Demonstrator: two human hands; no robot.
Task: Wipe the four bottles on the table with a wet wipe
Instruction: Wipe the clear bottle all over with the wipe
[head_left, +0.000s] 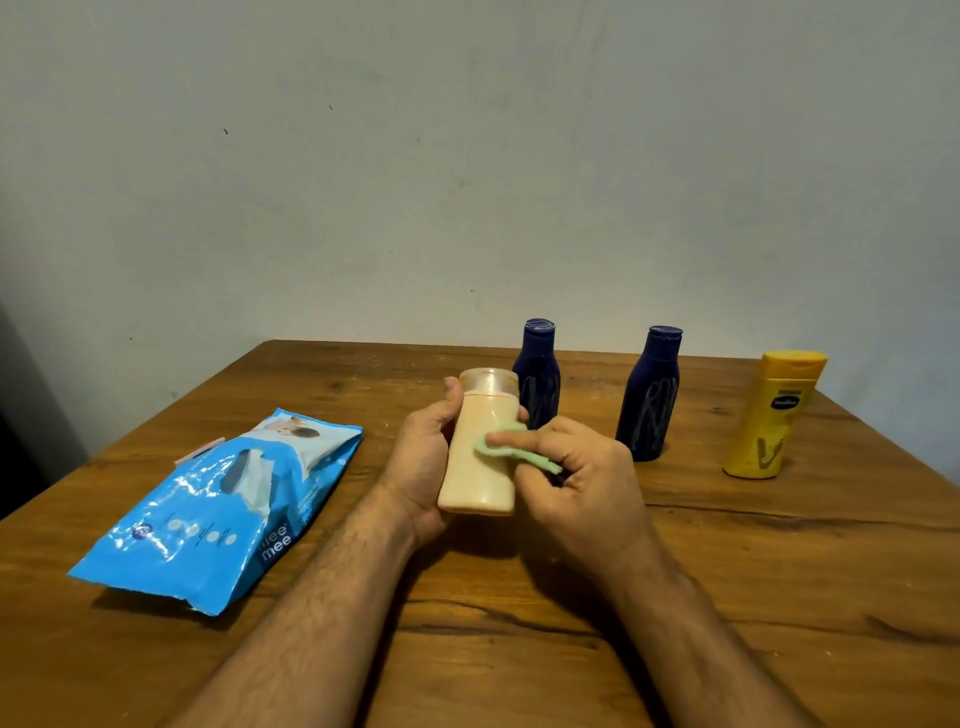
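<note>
Above the near surface (519, 649), left hand (423, 467) clasps the peach bottle (480, 457) while right hand (587, 467) pinches the green wipe (511, 447) against it; three bottles likely follow.

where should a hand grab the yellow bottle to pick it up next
Judging by its pose, wrap the hand round the yellow bottle mid-body, below the wide cap, coming from the near right side: it stands upright, alone, clear of the blue bottles.

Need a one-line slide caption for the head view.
Left hand holds a peach plastic bottle while the right hand rubs it with a green wet wipe.
</note>
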